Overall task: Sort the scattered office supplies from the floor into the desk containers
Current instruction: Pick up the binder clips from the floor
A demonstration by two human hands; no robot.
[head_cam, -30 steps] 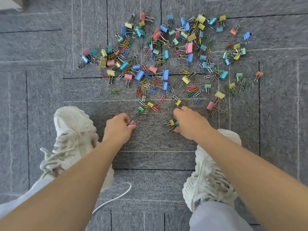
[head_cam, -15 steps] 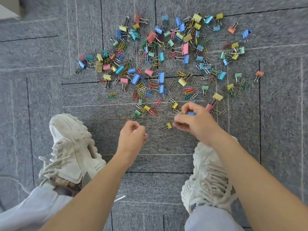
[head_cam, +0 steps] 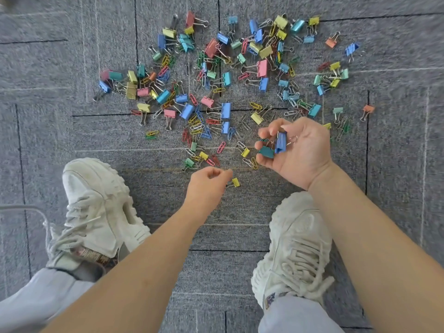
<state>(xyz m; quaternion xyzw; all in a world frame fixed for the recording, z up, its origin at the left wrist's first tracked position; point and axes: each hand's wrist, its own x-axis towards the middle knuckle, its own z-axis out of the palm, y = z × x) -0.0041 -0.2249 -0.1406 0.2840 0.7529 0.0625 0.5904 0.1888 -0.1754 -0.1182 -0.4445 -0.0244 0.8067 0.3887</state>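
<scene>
Head view: a blue binder clip [head_cam: 280,142] and a teal binder clip [head_cam: 266,151] sit right of centre in the right hand [head_cam: 300,155], whose fingers curl round them. Scattered clips [head_cam: 225,110] cover the carpet [head_cam: 72,131] above. The left hand [head_cam: 206,186] is curled beside a yellow binder clip [head_cam: 236,182] mid-frame; I cannot tell whether it holds anything.

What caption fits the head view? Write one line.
Right hand holds blue and teal binder clips; left hand beside a yellow clip.
</scene>
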